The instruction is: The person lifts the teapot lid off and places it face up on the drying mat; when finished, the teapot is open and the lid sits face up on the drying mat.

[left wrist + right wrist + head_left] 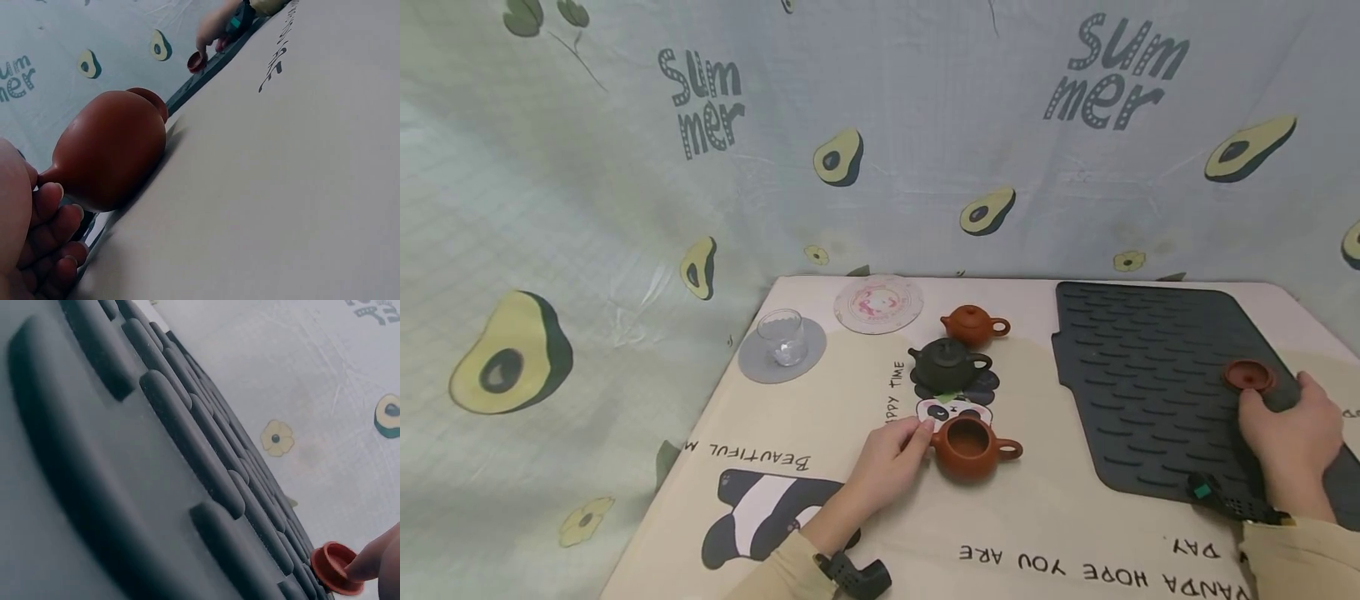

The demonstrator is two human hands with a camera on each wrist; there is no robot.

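Observation:
In the head view, my left hand [886, 463] pinches the spout of a reddish-brown clay teapot [964, 468], whose top is uncovered and whose handle points right. The left wrist view shows thumb and fingers at the spout of this teapot [112, 150], beside its round body. Far to the right, my right hand [1296, 433] holds a small reddish-brown teapot lid [1249, 375] by its edge, hollow side up, at the dark ribbed mat [1150, 383]. In the right wrist view a fingertip reaches into the lid [334, 565]; the other fingers are hidden.
Behind the uncovered teapot stand a black teapot [946, 363] and an orange-brown teapot [972, 327], both lidded. A glass cup [784, 337] sits on a grey round coaster [756, 367] at the back left. A pink-patterned round mat [880, 305] lies near the hanging curtain [910, 100].

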